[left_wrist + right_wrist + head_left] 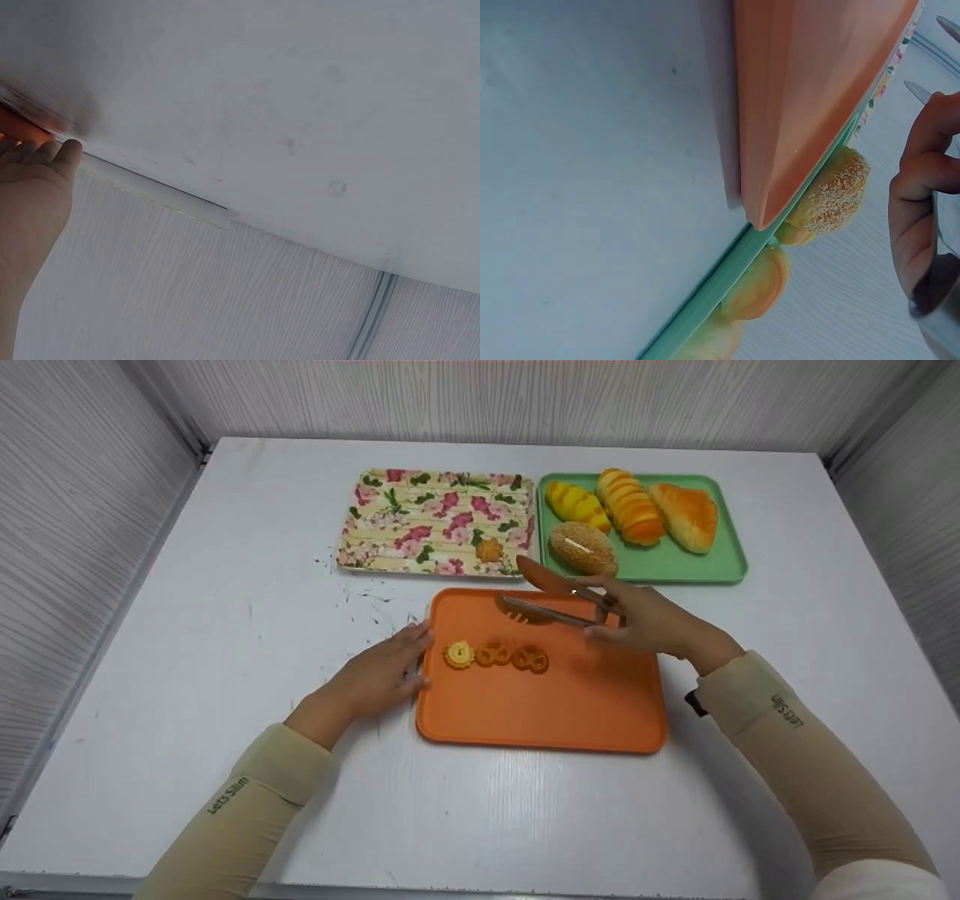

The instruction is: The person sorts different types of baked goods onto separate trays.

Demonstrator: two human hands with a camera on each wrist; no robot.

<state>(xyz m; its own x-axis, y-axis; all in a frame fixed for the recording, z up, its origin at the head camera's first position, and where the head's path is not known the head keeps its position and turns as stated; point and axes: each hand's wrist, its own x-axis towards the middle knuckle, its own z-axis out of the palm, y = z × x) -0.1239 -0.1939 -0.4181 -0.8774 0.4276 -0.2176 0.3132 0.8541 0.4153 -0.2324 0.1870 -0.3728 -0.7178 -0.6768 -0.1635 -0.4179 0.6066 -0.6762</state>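
My right hand grips metal tongs over the far part of the orange tray, their two arms spread apart with nothing between the tips. On that tray a pale round scalloped cookie and two brown pretzel cookies lie in a row. My left hand rests its fingertips and thumb at the tray's left rim. Beyond the tongs, a golden flower-shaped cookie sits near the front right corner of the floral tray. In the right wrist view, curled fingers hold the tongs.
Right of the floral tray stands a green tray with a sesame bun, a yellow bread, a ridged loaf and a triangular pastry. All trays are on a white table, walled at the back and sides.
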